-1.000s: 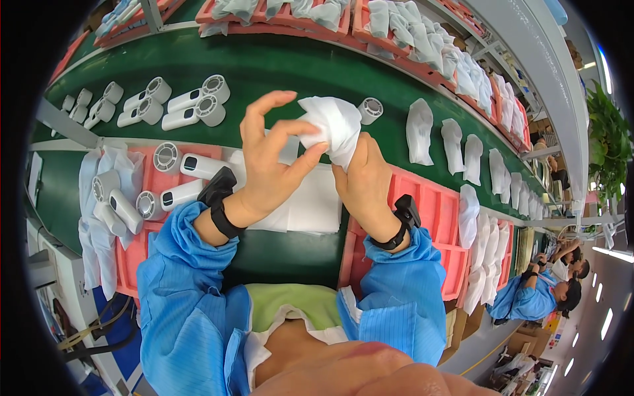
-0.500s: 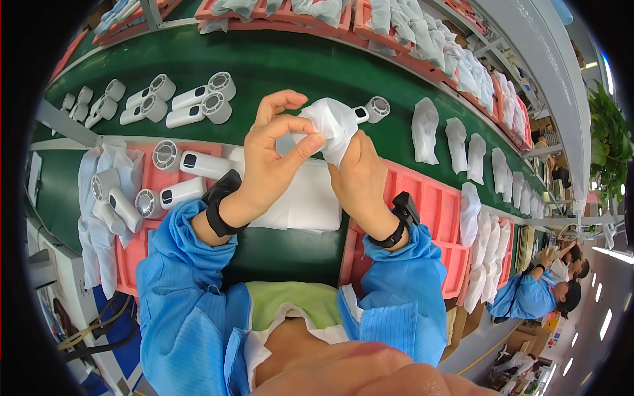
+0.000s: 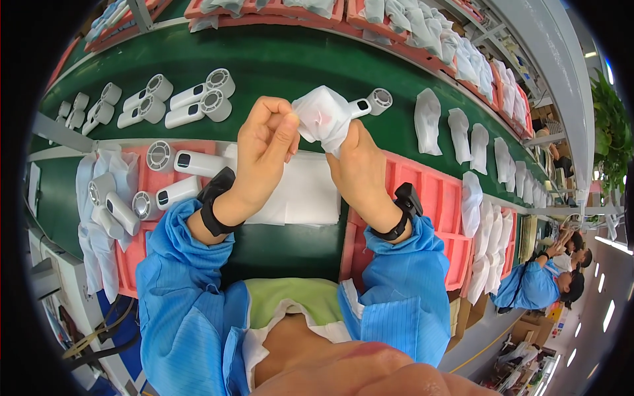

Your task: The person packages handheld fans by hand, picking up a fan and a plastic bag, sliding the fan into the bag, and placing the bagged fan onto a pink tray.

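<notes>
A thin white bag [image 3: 321, 113], crumpled and cloudy, is held up between my hands above the green bench. My left hand [image 3: 267, 135] pinches its left edge, thumb against curled fingers. My right hand [image 3: 356, 165] is closed round its lower right part. Whatever is inside is veiled by the bag; a pinkish patch shows through. Just behind it lies a white handheld fan [image 3: 378, 102], partly hidden by the bag. Below my hands rests a stack of flat white bags [image 3: 300, 191].
Bare handheld fans [image 3: 201, 99] stand in pairs on the green belt at left; others [image 3: 178, 191] lie on a pink tray [image 3: 198, 149]. Wrapped pieces [image 3: 428, 122] line the belt at right. A pink compartment tray [image 3: 422, 198] is beside my right arm. Co-workers [image 3: 535, 284] sit far right.
My left hand has drawn down and its raised fingers have curled into a pinch at the bag's left edge. The bag has shifted slightly up, still in my right hand.
</notes>
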The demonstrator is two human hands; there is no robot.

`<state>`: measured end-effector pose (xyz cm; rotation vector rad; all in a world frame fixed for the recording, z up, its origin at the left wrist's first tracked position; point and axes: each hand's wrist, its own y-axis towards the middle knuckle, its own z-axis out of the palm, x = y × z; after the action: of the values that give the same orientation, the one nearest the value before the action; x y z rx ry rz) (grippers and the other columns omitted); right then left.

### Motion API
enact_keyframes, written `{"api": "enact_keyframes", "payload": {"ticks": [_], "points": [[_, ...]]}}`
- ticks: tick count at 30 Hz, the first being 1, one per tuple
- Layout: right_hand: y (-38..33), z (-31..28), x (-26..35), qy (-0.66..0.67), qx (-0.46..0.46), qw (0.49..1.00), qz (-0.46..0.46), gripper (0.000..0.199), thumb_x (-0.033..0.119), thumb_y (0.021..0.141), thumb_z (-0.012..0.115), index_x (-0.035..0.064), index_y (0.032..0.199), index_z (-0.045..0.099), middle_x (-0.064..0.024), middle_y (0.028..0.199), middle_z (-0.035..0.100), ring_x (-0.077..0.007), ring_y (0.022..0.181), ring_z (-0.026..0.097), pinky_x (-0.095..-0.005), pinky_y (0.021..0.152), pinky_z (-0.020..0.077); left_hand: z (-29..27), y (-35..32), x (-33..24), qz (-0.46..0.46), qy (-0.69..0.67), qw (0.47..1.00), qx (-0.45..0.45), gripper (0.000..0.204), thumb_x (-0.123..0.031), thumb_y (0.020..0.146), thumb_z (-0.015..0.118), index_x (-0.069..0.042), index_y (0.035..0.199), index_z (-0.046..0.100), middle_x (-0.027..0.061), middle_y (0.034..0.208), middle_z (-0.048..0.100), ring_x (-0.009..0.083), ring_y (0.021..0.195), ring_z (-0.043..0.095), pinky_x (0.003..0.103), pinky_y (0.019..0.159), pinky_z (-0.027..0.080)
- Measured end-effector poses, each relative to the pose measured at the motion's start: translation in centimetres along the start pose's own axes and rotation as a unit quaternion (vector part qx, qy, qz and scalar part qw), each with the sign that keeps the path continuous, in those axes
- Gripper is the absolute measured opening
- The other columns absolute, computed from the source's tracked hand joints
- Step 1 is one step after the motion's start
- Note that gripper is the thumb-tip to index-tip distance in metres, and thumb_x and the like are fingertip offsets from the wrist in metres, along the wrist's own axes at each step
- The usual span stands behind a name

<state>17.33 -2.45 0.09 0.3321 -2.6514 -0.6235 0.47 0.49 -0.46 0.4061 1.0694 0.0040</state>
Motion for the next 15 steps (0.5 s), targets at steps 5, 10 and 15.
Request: {"api": "enact_keyframes", "payload": {"ticks": [5,10,15], "points": [[-0.1,0.4,-0.6,0.005,0.02,1.0,-0.007,0.045,0.0,0.073,0.07,-0.0026,0.111,0.048,-0.0168,0.092,0.058,-0.0405,0.08,0.061,-0.0444,0.062,0.0492,1.5,-0.5,0.5,0.067,0.139,0.988,-0.013,0.024,-0.009,0.086,0.072,-0.004,0.101,0.053,-0.0007,0.074,0.058,0.0025,0.058,0.045,0.019,0.052,0.035],[-0.3,0.5,-2.0,0.024,-0.003,0.999,0.029,0.044,0.003,0.075,0.072,-0.0013,0.113,0.05,-0.0178,0.094,0.061,-0.0359,0.083,0.064,-0.0406,0.065,0.0511,1.2,-0.9,0.5,0.064,0.357,0.931,-0.026,0.027,-0.008,0.08,0.077,-0.006,0.099,0.057,0.0028,0.078,0.065,0.0043,0.055,0.046,0.02,0.05,0.035],[0.5,0.3,-7.5,0.272,0.11,0.956,0.004,0.034,0.016,0.082,0.075,0.0009,0.106,0.057,-0.0216,0.092,0.063,-0.0231,0.086,0.066,-0.0345,0.072,0.0511,-1.7,1.6,2.0,0.079,0.364,0.924,-0.086,0.023,-0.013,0.081,0.076,-0.008,0.097,0.059,0.0047,0.079,0.066,0.0112,0.055,0.053,0.024,0.05,0.039]]}}
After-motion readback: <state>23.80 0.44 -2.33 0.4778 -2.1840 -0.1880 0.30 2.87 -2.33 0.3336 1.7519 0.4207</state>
